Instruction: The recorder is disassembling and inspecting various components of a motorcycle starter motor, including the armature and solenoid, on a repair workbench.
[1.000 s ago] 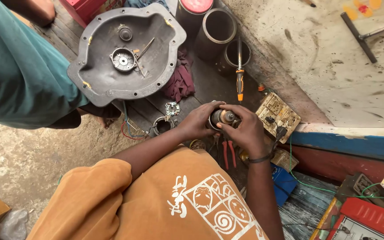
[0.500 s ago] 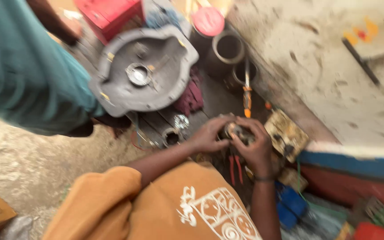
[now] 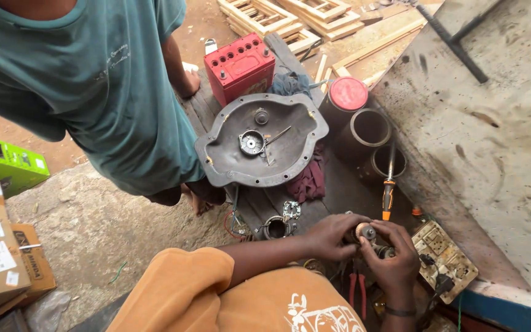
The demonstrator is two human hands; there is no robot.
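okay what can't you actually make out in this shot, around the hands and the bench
- Small round metal part, head view: mostly wrapped by the left hand and right hand; its shape below the cap is hidden.
- Red-handled pliers: jaws hidden under the hands.
- Screwdriver: tip lost inside a dark pipe.
- Standing person in the teal shirt: cut off by the top edge.

Bare reddish earth (image 3: 26, 132) and a rough concrete slab (image 3: 102, 237) are seen underfoot, lit by flat daylight (no hard shadows). A stained grey tabletop (image 3: 493, 154) is set to one side, and wooden frames (image 3: 290, 15) are stacked beyond.
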